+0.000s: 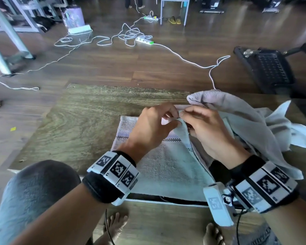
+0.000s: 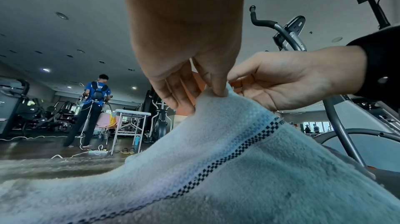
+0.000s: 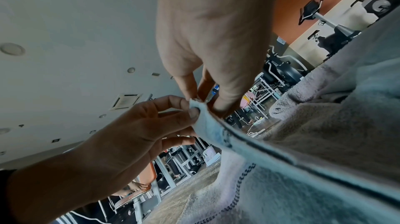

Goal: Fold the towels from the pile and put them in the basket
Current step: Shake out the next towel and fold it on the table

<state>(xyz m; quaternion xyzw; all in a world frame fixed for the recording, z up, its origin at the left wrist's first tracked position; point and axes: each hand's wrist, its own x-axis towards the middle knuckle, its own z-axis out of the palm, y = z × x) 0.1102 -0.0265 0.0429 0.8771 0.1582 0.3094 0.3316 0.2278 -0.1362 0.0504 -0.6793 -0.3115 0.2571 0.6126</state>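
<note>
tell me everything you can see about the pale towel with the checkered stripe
The pale towel looks like soft terry cloth, whitish with a blue tint, crossed by a thin dark checkered stripe beside a woven band. Most of it lies flat on the wooden table, reaching its near edge. One corner is lifted into a peak, pinched by the left hand and the right hand together. A pile of other towels lies against its right side.

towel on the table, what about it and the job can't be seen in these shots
- Basket: in no view I can recognise.
- Towel corner: head view, the left hand and right hand cover the pinched part.
- Pile of towels: head view, cut off by the right edge; count unclear.
- Towel's near edge: head view, hidden behind the wrist bands.
</note>
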